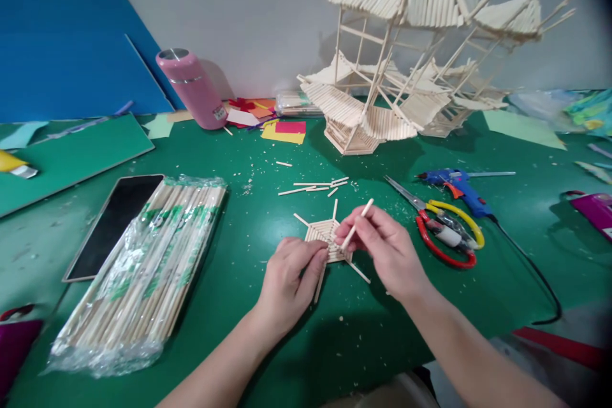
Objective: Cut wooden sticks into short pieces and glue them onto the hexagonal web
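A small web-shaped piece of wooden sticks (340,256), with stick ends jutting out around its rim, lies on the green table in front of me. My left hand (292,273) is closed at its left side, thumb and forefinger gripping it; the fingertips partly cover its middle. In my right hand (389,245) a short wooden stick (362,216) is pinched between thumb and fingers. It is held tilted over the right part of the web-shaped piece, and whether its lower end touches is hard to see. Several loose cut sticks (312,188) lie just beyond.
Red-and-yellow-handled pliers (447,229) and a blue glue gun (456,188) lie to the right. Bagged sticks (148,261) rest partly over a dark flat tablet-like object (115,223) at left. Behind stand a pink bottle (191,89) and a stick-built pavilion model (382,70).
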### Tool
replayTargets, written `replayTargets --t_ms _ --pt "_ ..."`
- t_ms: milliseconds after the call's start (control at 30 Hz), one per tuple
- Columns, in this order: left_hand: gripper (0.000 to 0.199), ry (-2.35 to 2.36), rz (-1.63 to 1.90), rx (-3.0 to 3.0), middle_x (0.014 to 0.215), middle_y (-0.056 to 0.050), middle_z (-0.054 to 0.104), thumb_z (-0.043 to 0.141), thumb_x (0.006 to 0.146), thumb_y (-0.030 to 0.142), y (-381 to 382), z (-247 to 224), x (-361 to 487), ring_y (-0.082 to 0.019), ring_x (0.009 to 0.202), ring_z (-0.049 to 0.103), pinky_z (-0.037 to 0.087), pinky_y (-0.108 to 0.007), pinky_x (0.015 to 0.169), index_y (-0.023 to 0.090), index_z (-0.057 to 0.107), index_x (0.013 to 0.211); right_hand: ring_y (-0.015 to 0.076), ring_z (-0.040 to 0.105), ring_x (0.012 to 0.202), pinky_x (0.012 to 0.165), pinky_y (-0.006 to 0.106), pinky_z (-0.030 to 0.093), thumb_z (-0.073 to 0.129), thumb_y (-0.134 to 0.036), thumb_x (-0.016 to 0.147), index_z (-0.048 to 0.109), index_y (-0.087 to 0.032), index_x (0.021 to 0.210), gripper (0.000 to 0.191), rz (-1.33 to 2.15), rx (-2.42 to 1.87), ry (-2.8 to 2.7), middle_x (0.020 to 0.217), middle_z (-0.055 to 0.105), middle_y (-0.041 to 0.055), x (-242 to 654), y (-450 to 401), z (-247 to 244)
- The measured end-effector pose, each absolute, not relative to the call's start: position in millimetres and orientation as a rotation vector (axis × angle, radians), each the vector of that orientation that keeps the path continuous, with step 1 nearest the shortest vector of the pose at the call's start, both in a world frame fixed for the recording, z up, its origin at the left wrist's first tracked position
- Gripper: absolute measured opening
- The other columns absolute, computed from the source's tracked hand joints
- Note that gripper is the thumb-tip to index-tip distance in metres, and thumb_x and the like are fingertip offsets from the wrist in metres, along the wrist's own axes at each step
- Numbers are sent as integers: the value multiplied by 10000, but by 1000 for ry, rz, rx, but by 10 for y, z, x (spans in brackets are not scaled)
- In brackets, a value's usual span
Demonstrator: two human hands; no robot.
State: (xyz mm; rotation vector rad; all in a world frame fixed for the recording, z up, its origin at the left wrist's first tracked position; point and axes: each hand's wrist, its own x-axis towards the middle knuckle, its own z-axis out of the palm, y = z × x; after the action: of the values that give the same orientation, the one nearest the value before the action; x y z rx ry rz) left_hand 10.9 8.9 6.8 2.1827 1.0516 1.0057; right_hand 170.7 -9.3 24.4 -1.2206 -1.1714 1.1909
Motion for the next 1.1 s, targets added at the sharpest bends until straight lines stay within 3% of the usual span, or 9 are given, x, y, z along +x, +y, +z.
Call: replayTargets --t_ms 67,200,267,433,533,633,767,1100 --pt "123 1116 1023 2207 671 -32 618 470 831 198 120 35 100 -139 614 546 432 -285 617 172 589 834 102 553 580 566 226 457 388 -336 900 558 -218 925 208 1111 -1316 -1306 641 571 -28 1831 -114 251" --pt "134 1137 959 2234 779 -65 603 474 818 175 163 -28 101 -173 728 535 441 -321 661 162 590 883 148 586 761 672 246 438 376 -282 901 556 -214 1001 217 851 -1567 -1719 802 618 16 2020 -228 194" --pt "160 1128 888 2248 851 -84 581 484 804 174 164 -41 108 -194 794 522 441 -348 692 156 586 925 151 581 759 669 243 430 366 -260 900 536 -208 1003 205 801 -1625 -1822 829 618 20 2060 -290 141" --pt "376 1075 619 2335 1001 -103 523 616 715 283 154 -25 110 -257 923 457 417 -423 768 179 538 1067 138 557 668 619 238 419 363 -252 897 498 -206 1017 187 796 -1670 -1864 765 594 12 2084 -364 60" --pt "375 1049 554 2356 1016 -101 514 615 726 266 170 -25 96 -259 935 443 419 -417 775 185 528 1081 124 522 565 554 231 403 377 -250 891 481 -202 983 147 770 -1683 -1894 643 542 -21 2092 -364 52" --pt "364 999 548 2364 1033 -97 503 598 745 225 191 -39 78 -247 948 434 422 -394 790 186 515 1098 136 537 660 610 245 416 412 -233 874 523 -202 860 116 752 -1610 -1938 728 560 6 2087 -357 39" --pt "375 962 547 2382 1034 -92 489 595 754 215 209 -54 66 -239 945 424 423 -380 795 179 496 1114 159 531 790 691 278 441 473 -192 843 597 -186 914 142 634 -1455 -1969 837 529 50 2045 -358 -19" --pt "356 957 502 2395 1043 -95 477 591 759 216 219 -29 69 -229 948 410 409 -382 809 146 503 1097 153 527 773 671 287 451 539 -139 811 628 -172 944 164 531 -1378 -2033 819 603 44 2010 -372 -116"
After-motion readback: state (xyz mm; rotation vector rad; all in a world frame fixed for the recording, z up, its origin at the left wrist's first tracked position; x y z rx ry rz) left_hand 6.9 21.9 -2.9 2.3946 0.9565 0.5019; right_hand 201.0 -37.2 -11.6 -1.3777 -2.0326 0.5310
